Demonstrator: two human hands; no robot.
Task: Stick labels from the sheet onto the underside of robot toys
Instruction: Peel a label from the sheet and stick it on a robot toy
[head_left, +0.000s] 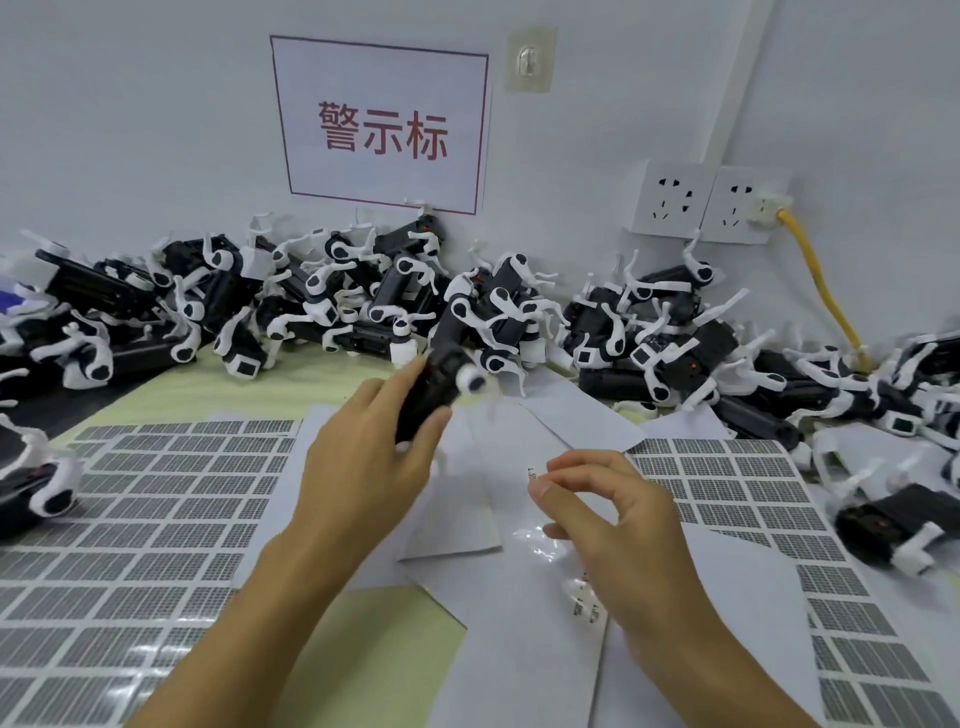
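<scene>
My left hand (363, 462) grips a black robot toy with white legs (441, 379), lifted and tilted above the table in front of the pile. My right hand (608, 514) hovers lower right of it, thumb and forefinger pinched on a small white label (535, 474) with dark print. Label sheets with grids of grey labels lie flat at the left (156, 499) and at the right (753, 493). Blank white backing sheets (467, 514) lie between them under my hands.
A long heap of black-and-white robot toys (311, 301) runs along the wall from left to right. More toys lie at the right edge (893, 525) and the left edge (36, 483). Wall sockets (670, 200) and a yellow cable (821, 291) sit at back right.
</scene>
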